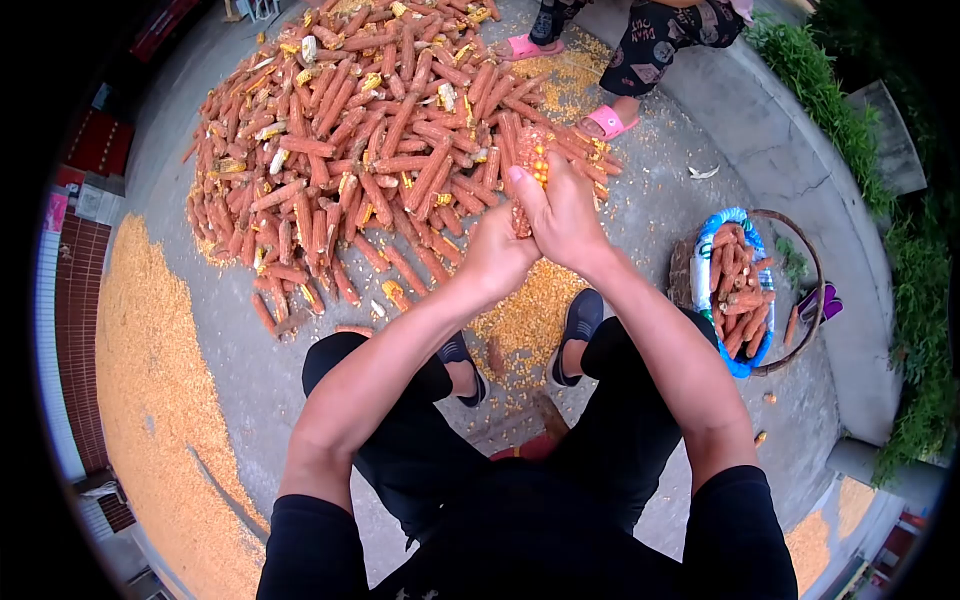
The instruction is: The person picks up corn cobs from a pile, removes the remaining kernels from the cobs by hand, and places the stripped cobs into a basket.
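Observation:
Both of my hands are closed around one corn cob (533, 157), held upright above the ground in front of me. Most of the cob is bare and reddish, with a strip of yellow kernels left along its upper part. My left hand (500, 247) grips the lower end. My right hand (566, 215) wraps the middle, its thumb pressed against the cob beside the kernels. Between my feet lies a heap of loose yellow kernels (525, 315). Beyond my hands spreads a large pile of reddish cobs (350, 150), some with kernels still on them.
A basket (742, 221) with a blue-and-white lining stands to the right, holding bare cobs. Loose kernels (160, 380) cover the ground along the left. Another person's feet in pink sandals (610, 121) are at the pile's far right edge. Green plants (830, 110) border the right side.

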Tool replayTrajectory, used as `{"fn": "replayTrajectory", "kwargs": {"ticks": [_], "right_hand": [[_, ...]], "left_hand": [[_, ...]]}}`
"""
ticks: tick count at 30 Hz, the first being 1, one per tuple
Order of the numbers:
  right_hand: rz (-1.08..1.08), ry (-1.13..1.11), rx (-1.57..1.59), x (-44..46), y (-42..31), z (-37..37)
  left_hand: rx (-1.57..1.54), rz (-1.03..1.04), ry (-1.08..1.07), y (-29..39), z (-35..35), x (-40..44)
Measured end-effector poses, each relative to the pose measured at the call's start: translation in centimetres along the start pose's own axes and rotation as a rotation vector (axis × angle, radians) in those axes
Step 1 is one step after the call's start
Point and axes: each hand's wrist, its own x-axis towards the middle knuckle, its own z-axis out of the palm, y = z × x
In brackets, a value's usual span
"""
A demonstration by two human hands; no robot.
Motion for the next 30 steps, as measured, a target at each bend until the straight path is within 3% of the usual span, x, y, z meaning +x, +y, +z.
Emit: {"fn": "replayTrajectory", "kwargs": {"ticks": [6, 9, 12, 13, 16, 18, 21, 22, 25, 28, 30], "right_hand": [[0.048, -0.022, 0.02, 0.1, 1.2, 0.4], [0.071, -0.004, 0.023, 0.0, 2.0, 0.0], [0.13, 0.006, 0.134, -0.3, 3.1, -0.1], [0.156, 0.001, 0.179, -0.3, 3.5, 0.1], [0.522, -0.08, 0.505, -0.1, 3.1, -0.2], [0.443, -0.038, 0.336, 0.7, 2.8, -0.7], [0.312, 0.044, 0.085, 1.2, 3.2, -0.4], [0.22, 0.072, 0.014, 1.1, 3.2, -0.1], [0.1, 0.107, -0.06, 0.6, 2.4, 0.5], [0.09, 0.173, 0.129, 0.7, 3.3, 1.2], [0.117, 0.215, 0.332, 0.9, 5.2, 1.6]], "left_hand": [[-0.32, -0.263, -0.085, 2.1, 0.2, -0.7], [-0.55, -0.367, -0.229, 1.8, -1.5, -0.8], [-0.506, -0.433, -0.243, 2.5, -2.5, -0.8], [-0.476, -0.394, -0.217, 2.7, -2.2, -0.7], [-0.31, -0.293, -0.138, 2.3, -1.1, -0.8], [-0.084, -0.233, -0.093, 1.9, -0.8, -0.2], [0.499, 0.139, 0.047, -0.4, -0.4, -0.3], [0.515, 0.076, 0.057, -0.5, -0.4, -0.3], [0.644, 0.203, 0.263, 0.4, 0.5, -1.2], [0.112, 0.075, 0.033, -1.3, 0.0, -0.1], [-0.369, -0.131, -0.173, 0.8, -1.0, -0.8]]}}
